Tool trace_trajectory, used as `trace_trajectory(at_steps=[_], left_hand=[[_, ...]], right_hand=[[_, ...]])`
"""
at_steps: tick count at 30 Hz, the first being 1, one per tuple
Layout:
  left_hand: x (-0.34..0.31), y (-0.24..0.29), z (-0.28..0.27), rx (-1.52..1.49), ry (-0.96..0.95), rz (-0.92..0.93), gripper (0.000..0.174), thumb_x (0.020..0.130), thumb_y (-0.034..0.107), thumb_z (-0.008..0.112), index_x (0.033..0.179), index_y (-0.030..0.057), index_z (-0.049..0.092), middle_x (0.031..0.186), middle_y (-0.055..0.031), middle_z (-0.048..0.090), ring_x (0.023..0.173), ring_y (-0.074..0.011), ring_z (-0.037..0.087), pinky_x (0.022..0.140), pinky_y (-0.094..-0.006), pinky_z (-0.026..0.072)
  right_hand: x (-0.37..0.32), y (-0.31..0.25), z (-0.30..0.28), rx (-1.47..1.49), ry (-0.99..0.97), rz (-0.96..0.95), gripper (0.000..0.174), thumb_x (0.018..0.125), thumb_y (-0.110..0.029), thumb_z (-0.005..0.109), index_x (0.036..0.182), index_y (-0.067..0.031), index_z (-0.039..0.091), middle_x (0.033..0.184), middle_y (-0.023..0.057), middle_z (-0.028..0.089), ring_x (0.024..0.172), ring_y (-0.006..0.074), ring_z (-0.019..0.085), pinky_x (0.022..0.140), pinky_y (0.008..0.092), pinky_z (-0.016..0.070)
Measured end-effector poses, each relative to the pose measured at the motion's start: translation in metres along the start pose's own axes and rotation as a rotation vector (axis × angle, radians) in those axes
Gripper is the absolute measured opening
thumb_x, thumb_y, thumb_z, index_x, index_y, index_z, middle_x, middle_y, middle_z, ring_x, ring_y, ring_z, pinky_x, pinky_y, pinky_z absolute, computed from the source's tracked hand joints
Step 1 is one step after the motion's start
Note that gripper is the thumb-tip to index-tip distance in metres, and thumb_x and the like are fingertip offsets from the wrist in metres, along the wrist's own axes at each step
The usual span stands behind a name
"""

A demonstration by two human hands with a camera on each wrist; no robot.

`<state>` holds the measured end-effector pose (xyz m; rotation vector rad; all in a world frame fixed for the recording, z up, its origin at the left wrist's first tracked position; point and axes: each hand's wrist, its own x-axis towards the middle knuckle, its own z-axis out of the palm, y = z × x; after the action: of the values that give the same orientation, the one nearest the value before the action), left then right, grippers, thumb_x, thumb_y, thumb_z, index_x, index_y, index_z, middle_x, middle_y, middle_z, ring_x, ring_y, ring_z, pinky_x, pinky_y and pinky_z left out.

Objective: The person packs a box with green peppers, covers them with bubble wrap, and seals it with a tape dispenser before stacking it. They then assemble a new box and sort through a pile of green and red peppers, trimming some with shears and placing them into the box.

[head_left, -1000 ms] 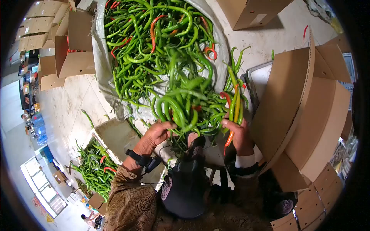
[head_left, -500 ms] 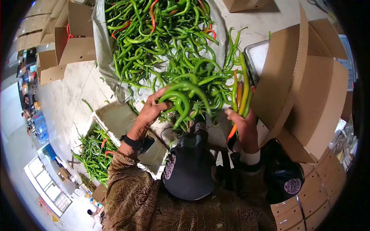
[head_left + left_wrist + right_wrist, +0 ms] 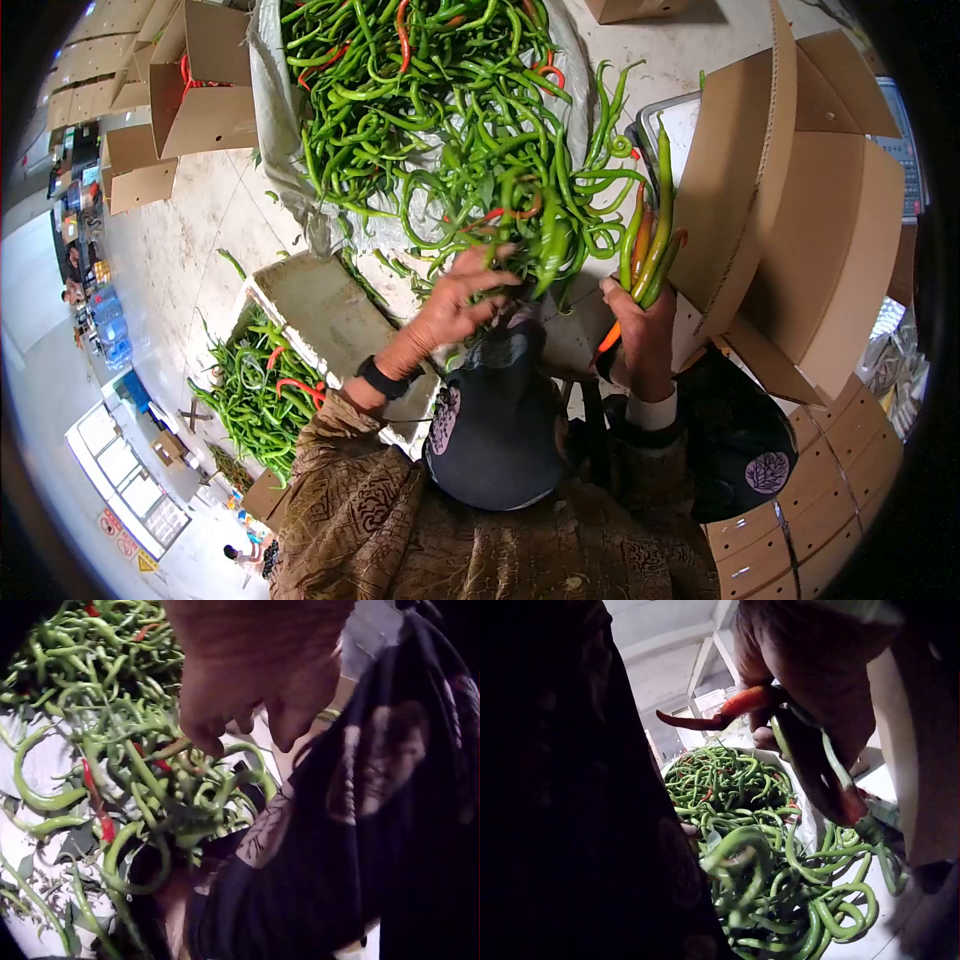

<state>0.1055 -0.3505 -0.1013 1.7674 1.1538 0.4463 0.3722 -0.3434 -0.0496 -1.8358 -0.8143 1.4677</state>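
Observation:
My left hand [image 3: 460,305] reaches over the near edge of a heap of long green chili peppers [image 3: 400,130], fingers spread. Just beyond its fingertips, a few green chilies [image 3: 548,245] are blurred by motion. In the left wrist view, the fingers of that hand [image 3: 255,682] hang down above curled green chilies and a red chili [image 3: 94,791]. My right hand [image 3: 648,335] grips a small bunch of chilies [image 3: 655,230], green, yellowish and orange, pointing away from me. An orange-red chili [image 3: 742,705] sticks out of that grip in the right wrist view.
The heap lies on a white woven sack [image 3: 272,110]. A foam box [image 3: 325,300] stands at the left beside another pile of chilies [image 3: 260,400]. An open cardboard box [image 3: 735,180] is close on my right, by a metal-rimmed tray [image 3: 680,120]. More cartons [image 3: 205,125] stand far left.
My left hand held curved green chilies half a second ago; it has moved right and its fingers have spread. The right hand keeps its bunch and has shifted slightly right.

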Motion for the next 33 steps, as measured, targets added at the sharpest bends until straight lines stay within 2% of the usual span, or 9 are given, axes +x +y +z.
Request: trace_trajectory(at_steps=[3,7,9,13,21,23,26,31,33], left_hand=[[0.008,0.024,0.011,-0.249,0.033,-0.112,0.039,0.08,-0.001,0.065,0.118,0.0081,0.064,0.136,-0.0184,0.053,0.126,-0.0336,0.05,0.105,-0.0379,0.0393],[-0.009,-0.02,0.014,-0.315,0.145,-0.375,0.031,0.083,0.002,0.065,0.113,0.0048,0.066,0.125,-0.0144,0.063,0.113,-0.0296,0.06,0.099,-0.0379,0.0435],[-0.011,-0.032,0.012,-0.189,0.434,-0.46,0.033,0.081,-0.001,0.063,0.114,0.0012,0.064,0.107,-0.0171,0.067,0.098,-0.0353,0.064,0.088,-0.0397,0.0487],[0.027,-0.048,0.02,0.356,0.46,-0.089,0.036,0.075,-0.002,0.062,0.11,0.0047,0.064,0.1,-0.0156,0.065,0.089,-0.0384,0.058,0.078,-0.0419,0.0492],[0.071,-0.054,0.06,0.656,0.228,-0.309,0.056,0.066,0.017,0.073,0.118,0.008,0.054,0.104,-0.0139,0.052,0.099,-0.0336,0.047,0.085,-0.0455,0.0412],[0.073,-0.072,0.065,0.728,0.241,-0.206,0.054,0.07,0.019,0.071,0.118,0.007,0.05,0.099,-0.0163,0.058,0.093,-0.0363,0.055,0.079,-0.0471,0.0452],[0.08,-0.078,0.068,0.43,0.182,-0.46,0.037,0.079,0.022,0.066,0.111,0.0089,0.051,0.075,-0.0217,0.064,0.072,-0.0425,0.065,0.061,-0.0507,0.0489],[0.052,-0.042,0.025,0.247,0.281,-0.404,0.017,0.085,0.014,0.057,0.099,0.004,0.057,0.086,-0.021,0.067,0.073,-0.037,0.066,0.067,-0.0468,0.0529],[0.042,-0.018,0.002,-0.861,0.325,-0.593,0.027,0.091,0.015,0.055,0.115,0.0017,0.055,0.091,-0.016,0.067,0.072,-0.0246,0.065,0.065,-0.0388,0.051]], right_hand=[[0.003,0.011,-0.001,0.065,-0.009,0.009,0.03,0.081,-0.009,0.069,0.107,0.0027,0.061,0.095,0.0096,0.067,0.084,0.0176,0.062,0.079,0.0303,0.0482],[0.008,0.017,-0.007,0.031,0.002,0.008,0.03,0.081,-0.009,0.068,0.108,0.0033,0.06,0.097,0.01,0.067,0.085,0.0182,0.062,0.08,0.0299,0.0476],[0.01,0.02,-0.007,-0.01,0.023,0.046,0.03,0.082,-0.008,0.068,0.108,0.0035,0.06,0.098,0.0099,0.066,0.085,0.0183,0.061,0.081,0.0297,0.0474],[0.01,0.034,0.001,0.078,0.051,0.0,0.028,0.084,-0.012,0.069,0.107,0.0019,0.061,0.096,0.0101,0.067,0.084,0.0186,0.062,0.08,0.0308,0.0479],[0.01,0.035,0.002,0.054,0.045,0.058,0.03,0.086,-0.019,0.07,0.108,-0.0002,0.063,0.092,0.0087,0.069,0.081,0.0177,0.064,0.077,0.0317,0.0492],[0.01,0.039,0.005,0.036,0.032,0.074,0.031,0.087,-0.02,0.069,0.109,0.0,0.062,0.094,0.009,0.069,0.083,0.0179,0.064,0.078,0.0316,0.049],[0.008,0.034,0.003,0.01,0.012,0.058,0.032,0.088,-0.02,0.068,0.112,0.0004,0.061,0.097,0.0091,0.068,0.086,0.0176,0.063,0.078,0.031,0.0486],[0.006,0.029,0.004,0.114,0.006,-0.044,0.025,0.09,-0.011,0.065,0.111,0.0012,0.059,0.095,0.006,0.065,0.084,0.0141,0.059,0.078,0.0294,0.0474],[0.009,0.03,0.003,0.16,0.0,-0.058,0.023,0.089,-0.007,0.065,0.11,0.0012,0.059,0.096,0.0046,0.063,0.083,0.0124,0.058,0.077,0.0275,0.0478]])
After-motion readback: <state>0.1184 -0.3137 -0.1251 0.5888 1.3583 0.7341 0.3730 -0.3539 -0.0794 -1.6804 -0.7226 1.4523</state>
